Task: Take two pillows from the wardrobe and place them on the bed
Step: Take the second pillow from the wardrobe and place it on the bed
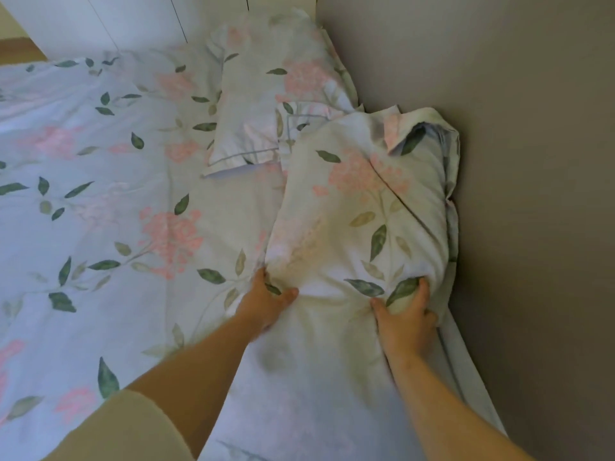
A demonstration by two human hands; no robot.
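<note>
Left hand (269, 301) and right hand (404, 314), lower centre of frame, each closed on near corner of near pillow (362, 211), fingers dug into cover; likely squaring it against grey wall (532, 194) at right. Pillow lay on bed (100, 194), far end bunched at wall. Second pillow (276, 94) at upper centre, already down, its near end overlapping first pillow's far end. Wardrobe doors (133, 15) upper left.

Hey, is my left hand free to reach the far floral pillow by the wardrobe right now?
Probably not straight away: the left hand grips the near floral pillow. The far floral pillow lies beyond it; nothing else blocks the way once you let go.
</note>
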